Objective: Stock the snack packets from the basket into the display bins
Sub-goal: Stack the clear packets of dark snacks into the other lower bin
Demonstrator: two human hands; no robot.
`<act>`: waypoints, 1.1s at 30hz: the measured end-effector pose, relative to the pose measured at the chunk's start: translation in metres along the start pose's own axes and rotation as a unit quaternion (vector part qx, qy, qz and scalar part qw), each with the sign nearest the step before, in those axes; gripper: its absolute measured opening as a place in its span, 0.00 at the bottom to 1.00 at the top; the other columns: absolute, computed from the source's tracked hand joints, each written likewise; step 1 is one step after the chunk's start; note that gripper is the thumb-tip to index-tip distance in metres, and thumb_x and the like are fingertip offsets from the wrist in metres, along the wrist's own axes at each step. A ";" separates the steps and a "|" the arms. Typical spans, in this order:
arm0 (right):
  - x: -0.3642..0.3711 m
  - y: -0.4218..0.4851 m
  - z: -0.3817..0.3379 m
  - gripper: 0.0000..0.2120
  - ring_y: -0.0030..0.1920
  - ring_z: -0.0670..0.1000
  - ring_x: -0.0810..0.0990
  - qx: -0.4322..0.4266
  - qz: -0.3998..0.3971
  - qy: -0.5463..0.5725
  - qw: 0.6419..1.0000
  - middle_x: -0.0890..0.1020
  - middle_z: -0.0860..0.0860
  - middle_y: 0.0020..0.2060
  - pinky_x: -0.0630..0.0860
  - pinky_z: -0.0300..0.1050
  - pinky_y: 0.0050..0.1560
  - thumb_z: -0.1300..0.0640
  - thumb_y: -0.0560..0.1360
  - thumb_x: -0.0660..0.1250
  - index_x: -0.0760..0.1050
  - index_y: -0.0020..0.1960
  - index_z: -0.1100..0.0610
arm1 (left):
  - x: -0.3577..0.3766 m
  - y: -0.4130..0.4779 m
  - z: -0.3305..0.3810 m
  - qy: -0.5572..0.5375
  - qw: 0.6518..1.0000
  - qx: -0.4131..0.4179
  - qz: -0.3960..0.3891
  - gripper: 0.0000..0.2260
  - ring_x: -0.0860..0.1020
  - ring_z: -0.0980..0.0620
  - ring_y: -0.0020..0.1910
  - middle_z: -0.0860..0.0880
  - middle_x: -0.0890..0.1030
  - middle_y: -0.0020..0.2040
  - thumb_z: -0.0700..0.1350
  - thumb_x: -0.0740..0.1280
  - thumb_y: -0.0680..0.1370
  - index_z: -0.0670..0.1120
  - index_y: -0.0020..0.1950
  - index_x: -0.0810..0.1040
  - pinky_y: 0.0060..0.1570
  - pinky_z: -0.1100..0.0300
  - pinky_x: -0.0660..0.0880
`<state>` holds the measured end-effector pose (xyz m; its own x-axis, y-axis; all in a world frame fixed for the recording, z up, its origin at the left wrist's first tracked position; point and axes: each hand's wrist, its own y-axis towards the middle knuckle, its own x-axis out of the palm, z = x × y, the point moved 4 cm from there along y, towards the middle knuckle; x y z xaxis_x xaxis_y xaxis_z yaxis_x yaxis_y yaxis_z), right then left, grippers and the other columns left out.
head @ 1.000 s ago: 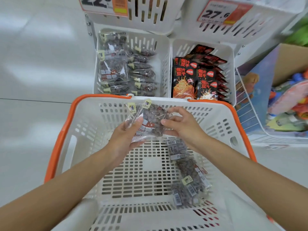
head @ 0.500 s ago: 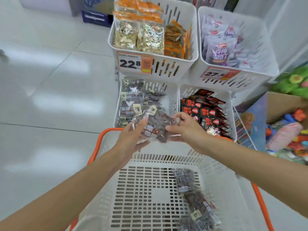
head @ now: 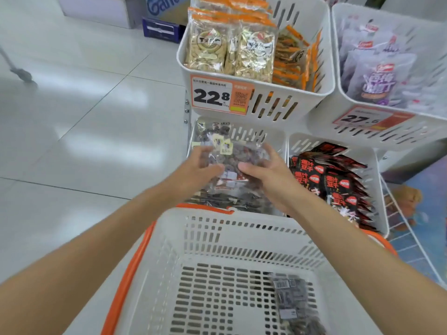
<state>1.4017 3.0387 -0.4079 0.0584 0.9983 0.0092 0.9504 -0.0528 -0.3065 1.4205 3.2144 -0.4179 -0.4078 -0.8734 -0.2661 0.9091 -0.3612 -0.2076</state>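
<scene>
Holding clear packets [head: 233, 158] over the bin [head: 251, 135] just beyond the basket [head: 242, 240], left hand [head: 199, 169] and right hand [head: 269, 176] pinch opposite edges | best: set them flat on the stack [head: 232, 201], labels up, before letting go

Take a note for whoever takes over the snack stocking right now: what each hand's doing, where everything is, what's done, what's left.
Hands: left hand and right hand both grip the held packets, one hand at each side, above the lower left bin.
Done: that bin has binned packets of the same kind; the held ones are out of the basket, not yet released.
Left: set them in the bin, then move the leftover packets from the basket floor.
</scene>
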 end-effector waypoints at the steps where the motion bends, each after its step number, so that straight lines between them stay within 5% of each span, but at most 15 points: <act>1: 0.007 0.008 0.002 0.48 0.57 0.53 0.82 -0.025 0.014 -0.041 0.999 0.74 0.52 0.65 0.82 0.54 0.51 0.62 0.71 0.75 0.48 0.79 0.45 | -0.011 0.011 -0.001 0.038 0.999 0.008 0.030 0.25 0.77 0.54 0.54 0.52 0.75 0.60 0.53 0.67 0.79 0.49 0.73 0.64 0.42 0.68 0.72; 3: 0.026 0.022 0.014 0.50 0.64 0.50 0.75 -0.056 0.004 -0.123 0.991 0.68 0.48 0.70 0.78 0.50 0.60 0.61 0.72 0.74 0.44 0.80 0.45 | -0.030 0.028 -0.015 0.186 0.979 -0.002 0.082 0.22 0.78 0.50 0.52 0.51 0.78 0.52 0.56 0.70 0.75 0.46 0.63 0.74 0.43 0.63 0.71; 6: 0.047 0.041 0.051 0.45 0.70 0.53 0.68 -0.016 -0.031 -0.280 0.959 0.63 0.50 0.74 0.68 0.46 0.66 0.55 0.74 0.74 0.47 0.79 0.53 | -0.044 0.041 -0.050 0.350 0.932 -0.061 0.076 0.24 0.78 0.46 0.53 0.44 0.80 0.56 0.58 0.72 0.73 0.44 0.63 0.78 0.52 0.55 0.74; 9: 0.043 0.048 0.068 0.41 0.68 0.55 0.69 0.009 -0.007 -0.383 0.924 0.66 0.52 0.70 0.70 0.53 0.66 0.44 0.72 0.74 0.57 0.75 0.55 | -0.042 0.043 -0.066 0.311 0.948 -0.042 0.060 0.23 0.75 0.49 0.49 0.44 0.78 0.58 0.54 0.72 0.74 0.44 0.65 0.76 0.49 0.59 0.69; 13: 0.039 0.045 0.055 0.34 0.51 0.49 0.74 -0.056 0.055 -0.322 0.944 0.72 0.46 0.51 0.69 0.42 0.47 0.49 0.70 0.77 0.63 0.68 0.54 | -0.039 0.041 -0.062 0.227 0.965 0.022 0.129 0.22 0.74 0.53 0.43 0.49 0.74 0.53 0.50 0.72 0.76 0.45 0.67 0.75 0.47 0.61 0.69; 17: 0.040 0.051 0.053 0.33 0.58 0.51 0.74 -0.054 0.040 -0.318 0.946 0.71 0.48 0.59 0.76 0.48 0.57 0.53 0.69 0.78 0.63 0.67 0.53 | -0.039 0.038 -0.065 0.271 0.955 0.022 0.121 0.27 0.76 0.51 0.46 0.48 0.74 0.58 0.56 0.70 0.76 0.48 0.72 0.71 0.48 0.60 0.71; 21: 0.036 0.056 0.051 0.39 0.55 0.56 0.80 0.004 0.005 -0.315 0.949 0.72 0.53 0.62 0.80 0.56 0.55 0.51 0.68 0.79 0.61 0.71 0.54 | -0.044 0.033 -0.069 0.321 0.940 0.009 0.118 0.30 0.76 0.51 0.46 0.50 0.73 0.57 0.61 0.68 0.74 0.51 0.74 0.70 0.47 0.59 0.71; 27: 0.029 0.053 0.050 0.34 0.55 0.52 0.78 -0.046 0.048 -0.274 0.959 0.73 0.48 0.51 0.79 0.53 0.56 0.48 0.73 0.74 0.63 0.72 0.53 | -0.040 0.034 -0.066 0.225 0.963 0.012 0.150 0.32 0.76 0.51 0.49 0.51 0.76 0.58 0.57 0.73 0.73 0.50 0.75 0.68 0.48 0.58 0.71; 33: -0.003 0.003 0.026 0.25 0.51 0.51 0.77 -0.131 0.064 -0.312 0.939 0.74 0.48 0.56 0.76 0.42 0.50 0.55 0.76 0.71 0.67 0.70 0.51 | -0.016 0.004 -0.020 0.256 0.939 0.136 0.186 0.15 0.75 0.55 0.40 0.54 0.75 0.48 0.52 0.72 0.76 0.54 0.60 0.74 0.42 0.58 0.75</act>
<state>1.3966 3.0366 -0.4338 0.0644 0.7996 -0.5971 0.9951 -0.0965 -0.0219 1.4288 3.2333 -0.4334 0.0171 -0.7092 -0.7048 0.9566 -0.1936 0.2180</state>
